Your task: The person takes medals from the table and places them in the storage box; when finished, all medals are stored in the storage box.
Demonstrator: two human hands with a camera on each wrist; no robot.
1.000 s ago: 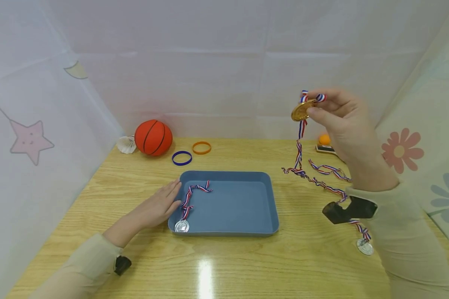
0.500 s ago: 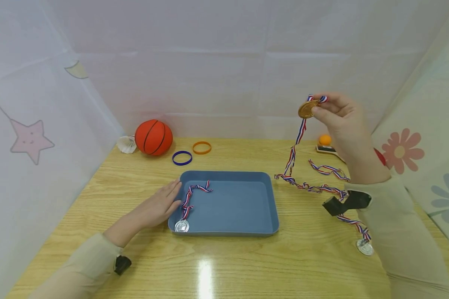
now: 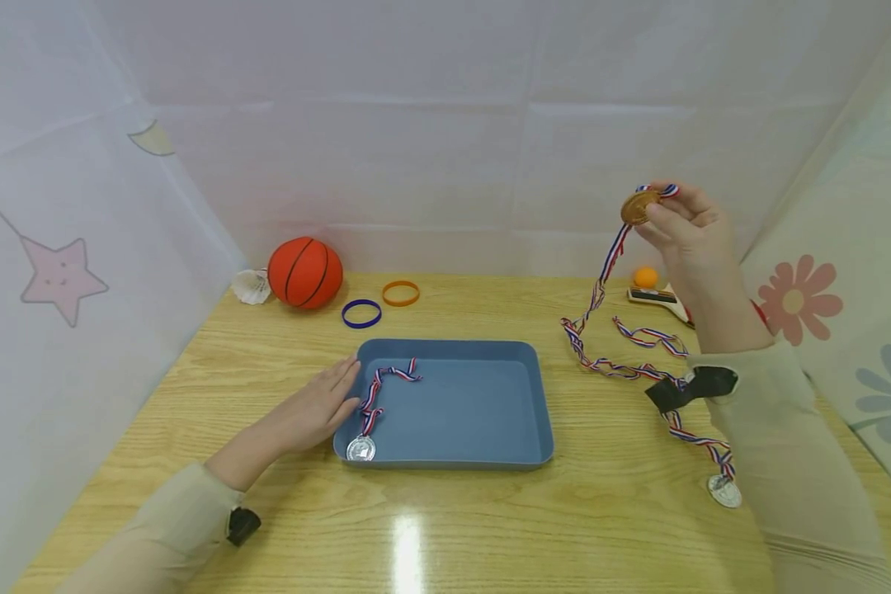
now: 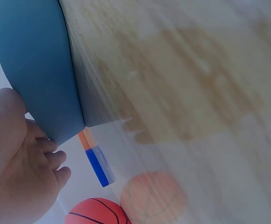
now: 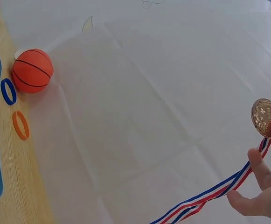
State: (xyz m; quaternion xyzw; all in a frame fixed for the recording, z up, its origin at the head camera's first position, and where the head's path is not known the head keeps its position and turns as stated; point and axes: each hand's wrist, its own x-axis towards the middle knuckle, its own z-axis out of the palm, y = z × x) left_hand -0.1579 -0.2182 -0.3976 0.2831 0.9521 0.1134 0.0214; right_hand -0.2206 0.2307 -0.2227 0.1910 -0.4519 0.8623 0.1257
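Observation:
My right hand (image 3: 694,235) pinches a gold medal (image 3: 640,207) between thumb and fingers, raised above the back right of the table. Its red, white and blue ribbon (image 3: 610,262) hangs down and trails over the wood toward the wrist. In the right wrist view the medal (image 5: 266,117) shows its embossed face beside the thumb. My left hand (image 3: 313,410) rests with straight fingers against the left rim of a blue-grey tray (image 3: 460,464). Inside the tray, along its left side, lies a silver medal (image 3: 360,449) with a crumpled striped ribbon (image 3: 372,394).
Another silver medal (image 3: 724,491) lies under the right forearm, partly covered ribbon attached. At the back stand a small basketball (image 3: 304,274), a shuttlecock (image 3: 251,287), a blue wristband (image 3: 361,314) and an orange wristband (image 3: 401,294). Back right are an orange ball (image 3: 644,278) and a paddle (image 3: 657,299).
My right hand has moved right with the gold medal, and its ribbon's hanging part has swung and been drawn along. The left hand and the tray stay where they were.

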